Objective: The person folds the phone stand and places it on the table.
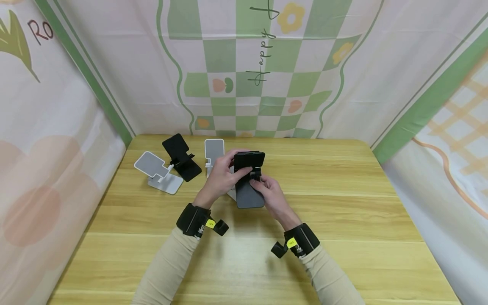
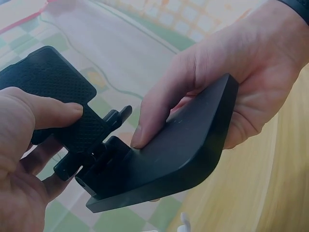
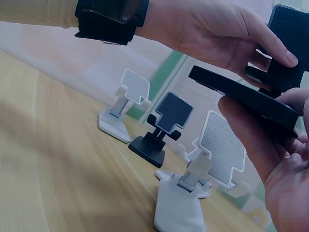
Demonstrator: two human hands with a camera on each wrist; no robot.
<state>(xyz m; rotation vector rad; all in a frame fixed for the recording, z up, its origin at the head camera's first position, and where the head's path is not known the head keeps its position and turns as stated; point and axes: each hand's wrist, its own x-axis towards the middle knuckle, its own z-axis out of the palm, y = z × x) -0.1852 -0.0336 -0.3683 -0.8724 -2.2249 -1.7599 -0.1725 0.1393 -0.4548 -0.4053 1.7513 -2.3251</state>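
Note:
Both hands hold a black folding phone stand up over the table. My left hand grips its upper plate, with the thumb flat on the textured face and the fingers behind. The base is pinched in my right hand, thumb on top near the hinge and fingers underneath. Between plate and base the hinge is bent, so the two parts stand at an angle. In the right wrist view, the base appears edge-on.
Left of the hands stand a white phone stand with a grey pad, a second black stand and another white stand. A further white stand is partly hidden behind the held one in the head view. Printed curtains surround the wooden table.

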